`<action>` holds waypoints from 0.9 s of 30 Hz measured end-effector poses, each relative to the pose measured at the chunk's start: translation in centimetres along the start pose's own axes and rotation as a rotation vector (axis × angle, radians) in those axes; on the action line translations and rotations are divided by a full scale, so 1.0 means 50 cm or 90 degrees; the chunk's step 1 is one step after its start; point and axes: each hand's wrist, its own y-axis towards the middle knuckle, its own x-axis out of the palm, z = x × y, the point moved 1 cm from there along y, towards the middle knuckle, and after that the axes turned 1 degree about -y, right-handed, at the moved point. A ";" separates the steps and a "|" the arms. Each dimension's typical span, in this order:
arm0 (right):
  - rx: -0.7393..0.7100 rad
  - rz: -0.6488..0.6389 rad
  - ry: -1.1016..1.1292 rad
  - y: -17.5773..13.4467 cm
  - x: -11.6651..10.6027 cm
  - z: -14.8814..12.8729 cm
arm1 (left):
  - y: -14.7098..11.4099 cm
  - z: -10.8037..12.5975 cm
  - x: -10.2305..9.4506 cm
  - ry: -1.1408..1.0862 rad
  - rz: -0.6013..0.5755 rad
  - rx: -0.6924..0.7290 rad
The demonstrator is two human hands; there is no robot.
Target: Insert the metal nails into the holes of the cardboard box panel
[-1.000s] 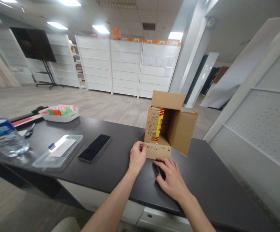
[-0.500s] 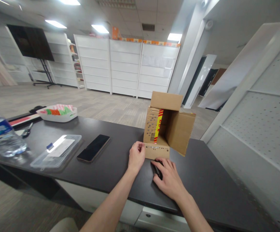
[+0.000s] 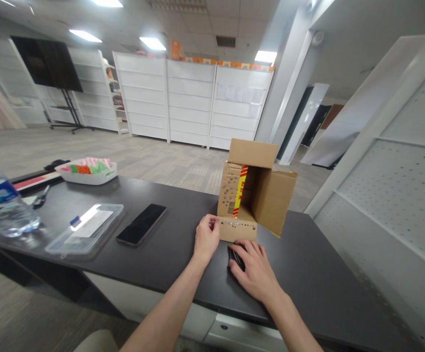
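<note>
An open cardboard box [image 3: 229,190] lies on its side on the dark desk, its lower flap [image 3: 240,233] toward me. A row of small holes and shiny metal dots runs across that flap, and more round dots cover the box's left side. My left hand [image 3: 207,238] is closed in a pinch at the flap's left edge; what the fingertips hold, if anything, is hidden. Just in front of the flap, my right hand [image 3: 254,269] lies curled over a black object [image 3: 236,256] on the desk. Its palm and fingers cover most of that object, so its kind is unclear.
On the desk [image 3: 183,230] to the left are a black phone [image 3: 141,225], a clear plastic case [image 3: 88,230], a water bottle [image 3: 3,208] and a white basket [image 3: 88,177] with colourful packets. A white perforated panel [image 3: 392,195] stands along the right side.
My right hand has shifted very slightly left with the black object under it. My left hand and the box stay practically where they were.
</note>
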 end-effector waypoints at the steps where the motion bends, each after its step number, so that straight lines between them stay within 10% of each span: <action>1: -0.002 -0.001 -0.003 0.000 0.000 0.000 | 0.000 0.000 0.000 -0.002 0.000 0.001; 27: 0.004 0.087 0.113 0.030 0.008 0.011 | 0.000 0.003 -0.001 -0.007 0.007 0.000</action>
